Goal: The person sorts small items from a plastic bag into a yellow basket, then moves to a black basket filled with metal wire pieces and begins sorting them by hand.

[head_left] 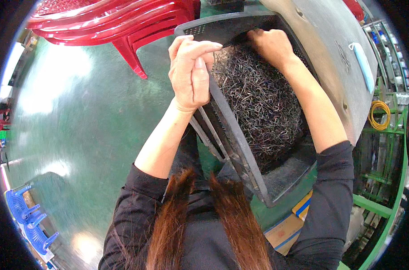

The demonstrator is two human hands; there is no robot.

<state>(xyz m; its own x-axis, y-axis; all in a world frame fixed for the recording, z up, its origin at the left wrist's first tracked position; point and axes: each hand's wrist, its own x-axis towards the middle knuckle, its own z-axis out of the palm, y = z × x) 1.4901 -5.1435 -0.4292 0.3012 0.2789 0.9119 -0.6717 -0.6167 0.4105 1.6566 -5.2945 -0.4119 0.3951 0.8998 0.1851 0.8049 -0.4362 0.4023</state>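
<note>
A black plastic crate (243, 148), tilted in view, holds a heap of small bent metal pieces (265, 103), dark and silvery. At the crate's far left corner is my left hand (190, 74), its fingers curled and the index finger reaching over the rim. My right hand (273, 47) is inside the far end of the crate, above the heap, with its fingers bent and closed. Something dark (238, 41) lies between the two hands; its kind is unclear. What either hand grips is hidden.
A grey worktop (321, 22) adjoins the crate on the right, bearing a light-blue face mask (362, 67). Stacked red plastic chairs (123, 22) stand far left. Green metal framing (371, 204) with a yellow coil (379, 115) is at right; blue plastic stools (22, 204) are lower left.
</note>
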